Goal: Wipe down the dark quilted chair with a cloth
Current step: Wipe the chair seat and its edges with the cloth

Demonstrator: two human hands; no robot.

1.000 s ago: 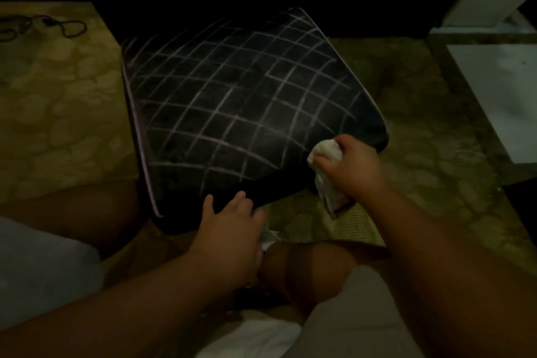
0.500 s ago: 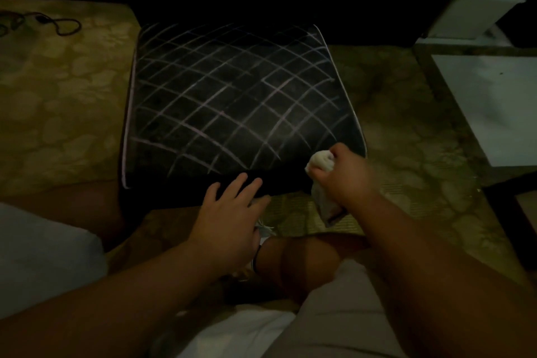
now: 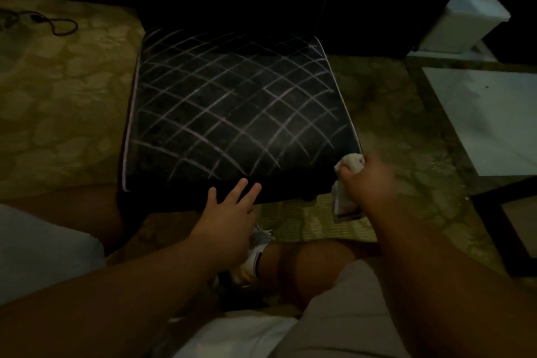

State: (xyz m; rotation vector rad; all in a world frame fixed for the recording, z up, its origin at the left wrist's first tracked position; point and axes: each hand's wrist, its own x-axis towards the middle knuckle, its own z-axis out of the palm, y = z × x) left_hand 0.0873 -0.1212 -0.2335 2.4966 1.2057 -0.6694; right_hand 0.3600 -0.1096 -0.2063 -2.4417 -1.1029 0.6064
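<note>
Wiping the chair (image 3: 232, 113) seat's front right corner.
Right hand (image 3: 367, 180) gripping bunched cloth (image 3: 350, 162) against corner; left hand (image 3: 229, 212) flat, fingers spread, on front edge.

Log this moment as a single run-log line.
left hand: open, fingers on front edge of dark quilted chair seat | right hand: grips crumpled white cloth at seat's front right corner

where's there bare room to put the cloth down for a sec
The seat top is bare between its piped side edges, behind the left hand. It is crowded at the front right corner, where the right hand grips the cloth, and below by the legs.
</note>
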